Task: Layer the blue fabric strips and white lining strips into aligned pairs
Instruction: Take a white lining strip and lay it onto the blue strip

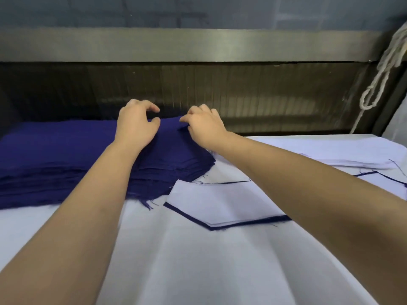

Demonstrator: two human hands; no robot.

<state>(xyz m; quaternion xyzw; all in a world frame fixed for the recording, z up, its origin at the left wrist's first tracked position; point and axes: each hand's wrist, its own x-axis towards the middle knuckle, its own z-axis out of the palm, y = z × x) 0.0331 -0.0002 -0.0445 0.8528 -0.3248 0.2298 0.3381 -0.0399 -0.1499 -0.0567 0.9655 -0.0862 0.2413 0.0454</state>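
One blue strip (170,134) only should lift: right hand (204,126) pinches its far edge; left hand (136,126), fingers curled, grip unclear, steadies the stack (55,155).

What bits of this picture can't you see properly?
All in the head view:
- Blue stack: how many strips; the edges blur, and the left picture edge cuts it off.
- Right hand: how many layers it pinches; its own fingers hide that.
- Layered pair: its right end; the right forearm covers it.
- White lining stack: its full length; the right picture edge cuts it off.
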